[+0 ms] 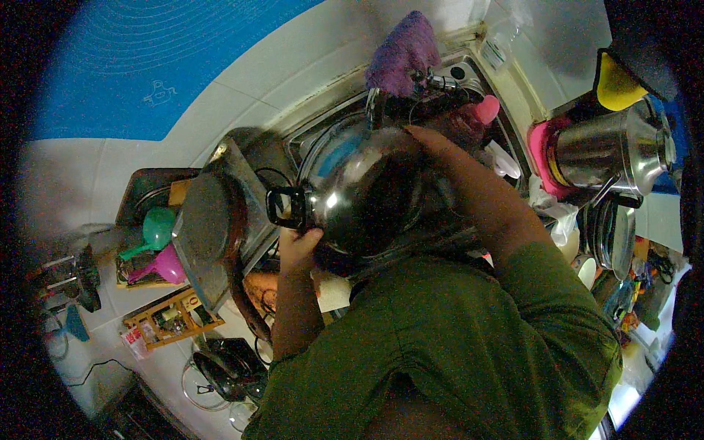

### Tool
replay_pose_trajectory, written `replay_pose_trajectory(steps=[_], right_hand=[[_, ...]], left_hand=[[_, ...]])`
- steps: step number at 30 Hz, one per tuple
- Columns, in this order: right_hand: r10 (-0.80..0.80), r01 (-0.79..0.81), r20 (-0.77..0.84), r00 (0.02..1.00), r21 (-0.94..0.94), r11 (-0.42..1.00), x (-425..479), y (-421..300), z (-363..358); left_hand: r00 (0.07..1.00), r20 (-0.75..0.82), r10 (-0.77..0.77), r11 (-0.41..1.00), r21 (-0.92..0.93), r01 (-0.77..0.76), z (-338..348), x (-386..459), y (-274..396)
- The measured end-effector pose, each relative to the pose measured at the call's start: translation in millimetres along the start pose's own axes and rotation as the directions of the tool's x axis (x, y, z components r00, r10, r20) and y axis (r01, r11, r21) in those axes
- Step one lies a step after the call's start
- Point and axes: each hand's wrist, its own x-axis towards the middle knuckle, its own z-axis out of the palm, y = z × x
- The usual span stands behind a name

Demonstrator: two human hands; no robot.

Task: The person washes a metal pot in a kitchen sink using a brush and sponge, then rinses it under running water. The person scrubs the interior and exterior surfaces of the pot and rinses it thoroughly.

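Observation:
A large shiny steel pot [368, 192] with a black loop handle [287, 207] is tilted over the sink [489, 104], its rounded wall filling the middle of the view. Close below the handle, my left hand [302, 240] grips the pot's edge, thumb showing and the other fingers mostly hidden. My right arm reaches across to the pot's far side. There my right hand [421, 135] lies against or just beside the wall; its fingers are hidden, so what it holds cannot be seen. Beyond it are a chrome faucet [440, 82] and a purple cloth [404, 52] draped over it.
Left of the pot leans a big metal tray [206, 242]. Green [158, 228] and magenta [168, 265] plastic utensils lie past it, near a wooden rack [173, 319]. To the right stand a steel vessel [594, 146] and several upright plates [608, 236]. A pink item [487, 109] rests by the sink.

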Motion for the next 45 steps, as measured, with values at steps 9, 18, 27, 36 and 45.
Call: replay_pose_trajectory(steps=[9,18,27,36,45], right_hand=[[0.018,-0.015,0.027,0.999,-0.108,0.994,-7.4,-43.9,-19.0],[-0.019,0.036,0.077,0.997,-0.233,0.972,-17.0,-60.6,-21.5],[-0.19,0.224,0.119,0.975,-0.501,0.836,-8.9,-73.5,12.1],[-0.499,0.188,-0.285,0.818,-0.688,0.701,-24.8,-60.6,53.1],[-0.67,0.595,0.358,0.65,-0.788,0.156,-81.6,-115.3,133.7]], left_hand=[[0.991,-0.063,-0.117,0.889,-0.452,0.076,-11.2,-0.3,-28.4],[0.963,-0.062,-0.261,0.952,0.148,0.268,-18.6,1.3,-11.2],[0.969,0.169,-0.181,0.908,0.408,0.099,21.6,21.6,-12.2],[0.998,-0.035,0.05,0.96,0.277,-0.038,39.1,43.9,-31.7],[0.986,-0.129,0.107,0.944,0.325,-0.059,54.6,37.1,-14.8]])
